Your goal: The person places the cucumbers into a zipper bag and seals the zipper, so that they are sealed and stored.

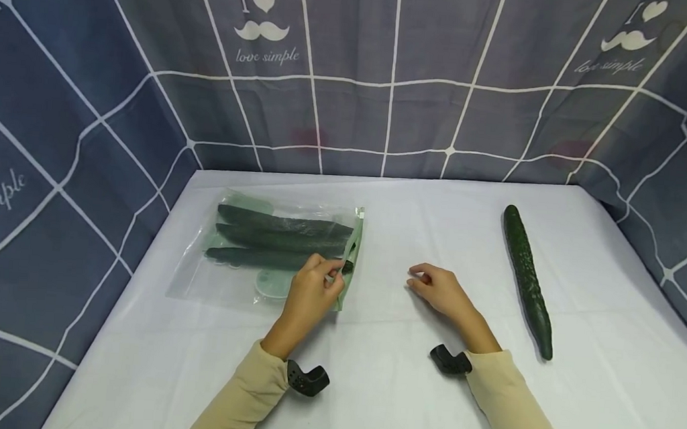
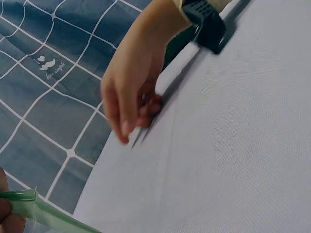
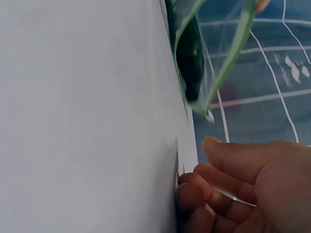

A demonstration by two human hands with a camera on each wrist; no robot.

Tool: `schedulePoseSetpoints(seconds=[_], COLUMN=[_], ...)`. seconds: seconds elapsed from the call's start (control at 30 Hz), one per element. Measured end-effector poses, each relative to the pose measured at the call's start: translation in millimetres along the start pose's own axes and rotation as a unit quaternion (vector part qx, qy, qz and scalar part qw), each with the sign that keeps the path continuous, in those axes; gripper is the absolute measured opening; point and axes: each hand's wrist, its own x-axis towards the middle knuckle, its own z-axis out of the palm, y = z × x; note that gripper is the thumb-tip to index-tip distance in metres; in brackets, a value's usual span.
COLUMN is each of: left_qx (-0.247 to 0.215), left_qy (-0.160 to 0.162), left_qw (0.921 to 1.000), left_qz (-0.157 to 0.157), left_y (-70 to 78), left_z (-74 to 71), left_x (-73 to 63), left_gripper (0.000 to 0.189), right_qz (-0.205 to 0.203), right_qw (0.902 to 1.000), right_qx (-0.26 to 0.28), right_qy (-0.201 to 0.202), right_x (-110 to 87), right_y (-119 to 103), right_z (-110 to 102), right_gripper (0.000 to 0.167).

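From the head view, my left hand (image 1: 312,287) pinches the green zip edge of the clear plastic bag (image 1: 235,280), which lies flat on the white table (image 1: 366,391) to my left; thumb and forefinger are curled round the strip near the bag's open right end. Inside the bag I see three dark cucumbers (image 1: 281,240) lying side by side, their tips towards the opening. My right hand (image 1: 442,291) rests on the table just right of the bag, apart from it, fingers loosely curled with the tips touching the cloth and holding nothing. A fourth, loose cucumber (image 1: 527,277) lies well off to the right, running away from me. A blue checked curtain (image 1: 390,77) walls in the table. From my left wrist, the bag's green edge (image 2: 34,206) shows at the bottom corner with my fingertip against it, and across the white table (image 2: 233,145) my right hand (image 2: 131,92) stands on its fingertips. From my right wrist, my right hand (image 3: 243,189) fills the lower corner, fingers relaxed and bent against the table (image 3: 82,116), nothing in them; beyond it the bag's green rim (image 3: 233,58) gapes open, with a cucumber tip (image 3: 190,63) showing inside it.
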Motion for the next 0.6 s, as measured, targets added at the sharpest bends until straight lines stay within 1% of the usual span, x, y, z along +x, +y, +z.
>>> schedulePoseSetpoints(seconds=[0.13,0.27,0.4,0.5,0.6], left_qx=[0.003,0.001,0.002,0.003,0.0], left_qy=[-0.001,-0.003,-0.008,-0.011,-0.012], left_qw=[1.0,1.0,1.0,0.9999,0.9999], left_qz=[-0.002,-0.003,-0.005,-0.008,-0.009], left_y=[-0.7,-1.0,-1.6,-1.9,-2.0], left_z=[-0.3,-0.6,-0.5,-0.3,-0.1], left_x=[-0.1,0.2,0.9,0.9,0.6], left_gripper=[0.02,0.02,0.02,0.021,0.021], right_qz=[0.009,0.022,0.034,0.036,0.037], right_qw=[0.9987,0.9958,0.9896,0.9795,0.9637], right_qx=[-0.02,-0.041,-0.051,-0.063,-0.08], right_qy=[0.045,0.079,0.13,0.188,0.252], right_x=[-18.9,-39.6,-58.8,-69.5,-78.1], right_y=[12.7,22.6,28.7,32.5,36.3], right_z=[-9.1,-16.6,-24.4,-29.2,-33.7], right_gripper=[0.032,0.033,0.034,0.033,0.033])
